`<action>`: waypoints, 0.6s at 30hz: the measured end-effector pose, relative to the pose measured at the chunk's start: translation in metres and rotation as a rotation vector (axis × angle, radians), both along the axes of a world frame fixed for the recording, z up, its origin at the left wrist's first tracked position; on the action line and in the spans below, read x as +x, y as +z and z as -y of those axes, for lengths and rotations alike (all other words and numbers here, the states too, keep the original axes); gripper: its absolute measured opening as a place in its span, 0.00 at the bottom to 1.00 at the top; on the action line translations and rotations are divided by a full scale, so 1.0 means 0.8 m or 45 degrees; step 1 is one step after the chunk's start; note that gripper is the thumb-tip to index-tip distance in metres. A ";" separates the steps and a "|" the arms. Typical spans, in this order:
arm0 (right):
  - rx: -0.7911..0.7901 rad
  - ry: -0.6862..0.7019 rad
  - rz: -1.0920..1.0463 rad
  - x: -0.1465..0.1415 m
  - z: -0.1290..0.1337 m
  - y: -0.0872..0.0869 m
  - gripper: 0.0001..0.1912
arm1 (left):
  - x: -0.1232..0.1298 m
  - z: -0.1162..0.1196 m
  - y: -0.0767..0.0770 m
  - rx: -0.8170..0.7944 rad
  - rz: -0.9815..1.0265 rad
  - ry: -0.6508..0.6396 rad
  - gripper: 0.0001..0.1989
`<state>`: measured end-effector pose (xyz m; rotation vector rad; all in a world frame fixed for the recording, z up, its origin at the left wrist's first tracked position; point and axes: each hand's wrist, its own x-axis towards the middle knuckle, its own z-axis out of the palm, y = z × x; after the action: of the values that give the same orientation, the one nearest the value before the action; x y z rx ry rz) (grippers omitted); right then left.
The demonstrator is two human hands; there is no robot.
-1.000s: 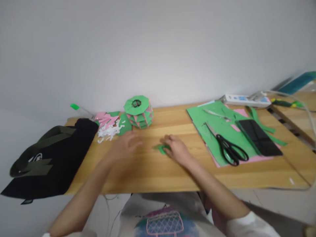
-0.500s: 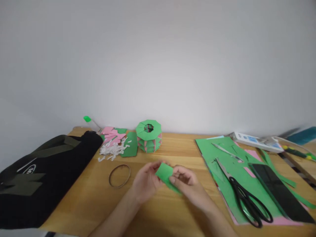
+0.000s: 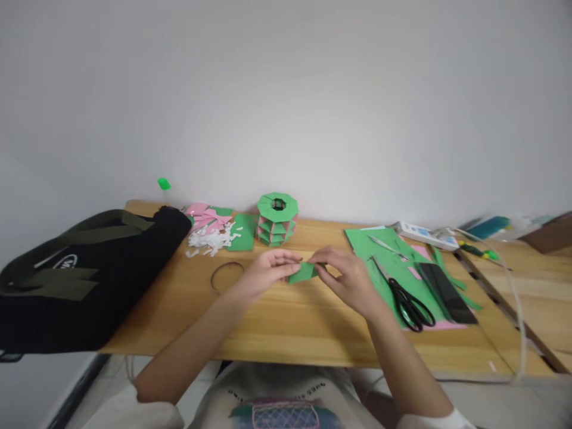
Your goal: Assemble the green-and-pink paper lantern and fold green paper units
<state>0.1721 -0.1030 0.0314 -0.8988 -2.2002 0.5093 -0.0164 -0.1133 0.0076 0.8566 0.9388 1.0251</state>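
Note:
Between both hands, over the middle of the wooden table [image 3: 286, 333], is a small green paper piece [image 3: 302, 273]. My left hand [image 3: 269, 271] is closed on its left edge, thumb below and fingers above. The fingertips of my right hand [image 3: 342, 275] pinch the right end. Behind them stands a round green and pink folded-paper structure [image 3: 277, 219] with a hole in its top. A thin brown ring [image 3: 214, 275] lies just left of my left hand, partly hidden by it.
At left are a black bag [image 3: 134, 274], white scraps [image 3: 210, 238] and pink paper [image 3: 206, 214]. At right, green sheets [image 3: 361, 241] lie under black-handled scissors [image 3: 406, 302], tweezers [image 3: 388, 247] and a black phone [image 3: 447, 292]. A power strip [image 3: 426, 235] and cable are behind.
The view has shifted back and now shows the table's front edge and my shirt. My right hand has turned over the paper, which is now tilted flatter and held at both ends.

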 end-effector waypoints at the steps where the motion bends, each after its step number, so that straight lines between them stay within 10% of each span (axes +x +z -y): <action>1: -0.012 -0.023 -0.041 0.004 0.003 0.007 0.09 | 0.004 0.000 0.009 0.059 -0.029 0.005 0.13; 9: -0.501 -0.159 -0.652 -0.006 -0.020 0.065 0.10 | 0.008 -0.028 0.087 0.743 -0.397 0.222 0.05; 18: -0.725 -0.172 -1.004 -0.039 -0.055 0.050 0.11 | 0.013 -0.047 0.073 0.587 -0.294 0.235 0.14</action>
<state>0.1412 -0.0589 0.0714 -0.9043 -1.2813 1.2184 -0.0061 -0.0755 0.0658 1.3108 1.0041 1.3518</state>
